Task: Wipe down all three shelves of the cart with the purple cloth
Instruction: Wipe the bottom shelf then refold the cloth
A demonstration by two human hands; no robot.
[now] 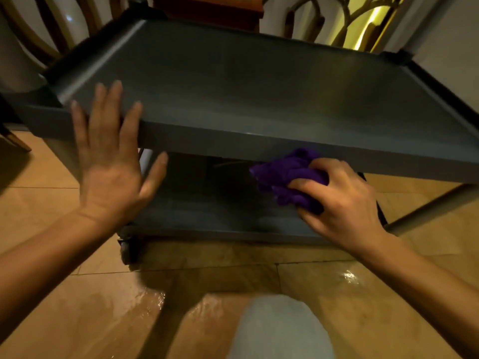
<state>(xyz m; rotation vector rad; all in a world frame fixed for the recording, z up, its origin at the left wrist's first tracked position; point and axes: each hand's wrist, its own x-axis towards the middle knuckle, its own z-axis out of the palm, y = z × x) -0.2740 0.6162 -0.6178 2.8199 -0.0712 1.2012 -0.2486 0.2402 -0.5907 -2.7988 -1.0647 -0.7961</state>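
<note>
With my right hand (pixel 344 200) bunching the purple cloth (pixel 287 174) on the cart's lower shelf (pixel 207 211), I should press flat and sweep corner to corner while my left hand (pixel 111 161), fingers spread wide, steadies the top shelf (pixel 259 99).

Around the cart
Glossy tan floor tiles (pixel 77 320) below; wooden chair (pixel 39 29) behind left; branch-patterned lit screen (pixel 363 19) behind right.

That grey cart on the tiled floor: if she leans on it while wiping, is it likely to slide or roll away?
Probably it could roll: a wheel shows under the cart, and the floor looks glossy, perhaps wet. The open left hand spread at the upper shelf's edge may be there to steady it. The right hand with the purple cloth pushes low, so tipping seems unlikely.
</note>
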